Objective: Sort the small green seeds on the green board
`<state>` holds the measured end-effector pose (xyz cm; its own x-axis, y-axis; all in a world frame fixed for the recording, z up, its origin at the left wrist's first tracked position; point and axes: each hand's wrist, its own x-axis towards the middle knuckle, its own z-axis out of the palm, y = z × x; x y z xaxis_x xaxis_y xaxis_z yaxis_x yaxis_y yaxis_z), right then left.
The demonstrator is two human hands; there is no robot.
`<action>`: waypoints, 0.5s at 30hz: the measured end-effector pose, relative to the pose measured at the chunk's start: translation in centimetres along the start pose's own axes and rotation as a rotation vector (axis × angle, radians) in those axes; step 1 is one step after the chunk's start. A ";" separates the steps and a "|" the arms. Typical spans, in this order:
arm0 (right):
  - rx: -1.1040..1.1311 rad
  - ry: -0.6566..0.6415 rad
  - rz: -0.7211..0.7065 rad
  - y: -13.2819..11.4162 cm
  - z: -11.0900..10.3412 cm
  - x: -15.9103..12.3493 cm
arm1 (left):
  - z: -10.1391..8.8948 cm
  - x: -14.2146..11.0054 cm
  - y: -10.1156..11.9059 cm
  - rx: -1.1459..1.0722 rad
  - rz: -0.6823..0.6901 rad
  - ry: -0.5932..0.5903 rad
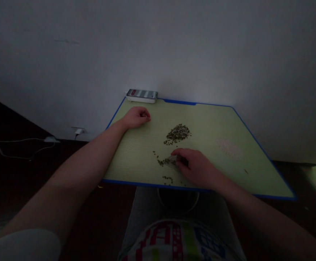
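Patterned clothing (174, 241): worn.
Right hand (197, 168): pale object (172, 158) pinched low (material unclear), probably so dark grains (161, 162) are reached.
Left hand (136, 117): curled at tabletop (206, 121); contents cannot be told.

Table (206, 117) open far right of dark pile (178, 133); white box (141, 96) blocks far-left corner, wall (201, 54) behind.
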<state>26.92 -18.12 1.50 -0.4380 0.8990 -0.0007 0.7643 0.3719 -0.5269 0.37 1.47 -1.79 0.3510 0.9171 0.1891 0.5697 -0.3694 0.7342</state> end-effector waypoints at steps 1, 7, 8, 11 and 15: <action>0.000 -0.003 0.002 0.0 -0.1 0.1 | 0.0 0.0 -0.1 -0.002 0.005 -0.002; 0.001 -0.025 -0.047 -0.1 -0.1 0.9 | 0.0 0.0 -0.3 -0.013 -0.006 -0.010; 0.005 -0.031 -0.059 -0.1 -0.1 1.0 | 0.0 0.0 -0.2 -0.012 -0.004 -0.007; 0.027 -0.048 -0.098 0.0 -0.1 0.8 | 0.0 0.0 0.0 -0.017 -0.013 -0.007; 0.053 -0.068 -0.130 0.1 -0.2 0.2 | 0.0 -0.1 0.1 -0.021 -0.029 -0.009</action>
<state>26.97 -17.87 1.58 -0.5638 0.8258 0.0141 0.6736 0.4697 -0.5707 0.41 1.34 -1.71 0.3414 0.9260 0.1614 0.5641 -0.3392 0.7529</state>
